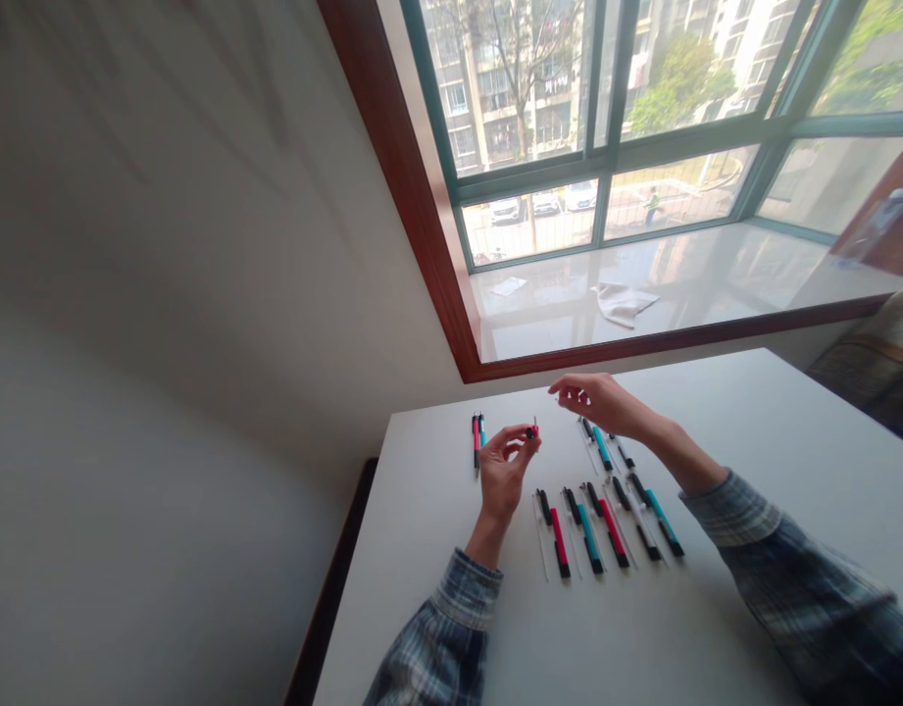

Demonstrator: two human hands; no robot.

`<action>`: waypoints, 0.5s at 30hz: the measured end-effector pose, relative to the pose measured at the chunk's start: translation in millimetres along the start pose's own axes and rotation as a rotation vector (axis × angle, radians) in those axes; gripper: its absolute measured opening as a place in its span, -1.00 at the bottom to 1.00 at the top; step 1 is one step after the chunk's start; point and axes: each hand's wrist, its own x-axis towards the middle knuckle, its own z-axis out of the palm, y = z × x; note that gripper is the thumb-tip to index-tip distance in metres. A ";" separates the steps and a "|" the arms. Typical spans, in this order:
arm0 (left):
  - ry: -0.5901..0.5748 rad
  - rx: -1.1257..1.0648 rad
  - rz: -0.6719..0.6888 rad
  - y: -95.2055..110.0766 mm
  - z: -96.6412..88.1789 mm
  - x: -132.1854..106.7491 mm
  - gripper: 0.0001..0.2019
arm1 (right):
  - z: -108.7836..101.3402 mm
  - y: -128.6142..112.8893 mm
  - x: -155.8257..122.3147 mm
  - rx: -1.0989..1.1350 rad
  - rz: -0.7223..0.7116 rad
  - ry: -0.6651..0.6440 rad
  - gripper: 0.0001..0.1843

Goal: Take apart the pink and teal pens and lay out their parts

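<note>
Small red-and-black piece (531,431) in the left hand (504,480) mostly hidden by fingers, can't tell what part. Tiny pale bit (571,395) at the right hand (596,404) too small to tell. Thin strips (542,537) beside the pens (559,542) too faint to make out. Plaid sleeves (443,647) cut off by frame edges. Parked cars (546,203) outside too small for detail.

- Plain white on the worktop (752,461), folks!
- There's a red-and-black pen (560,542), bright red body, black ends
- Just beside it, a teal-and-black pen (589,539), same black ends
- Tiny red-and-black piece (531,431) in the left hand (504,480)
- Blue-grey plaid on the left sleeve (451,628) and the right sleeve (811,598)
- Reddish-brown wood on the window frame (422,196), teal-green on the window bars (598,147)
- White cloth (624,304) on the sill
</note>
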 end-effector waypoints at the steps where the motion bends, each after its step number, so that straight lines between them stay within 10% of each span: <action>1: 0.000 0.007 -0.008 -2.5 -1.3 0.8 -0.76 | -4.3 -6.4 1.0 0.078 0.002 0.049 -0.75; 15: -0.018 0.099 -0.063 -8.2 -2.3 3.4 -0.72 | -10.0 -44.9 4.1 0.587 0.027 0.178 -0.58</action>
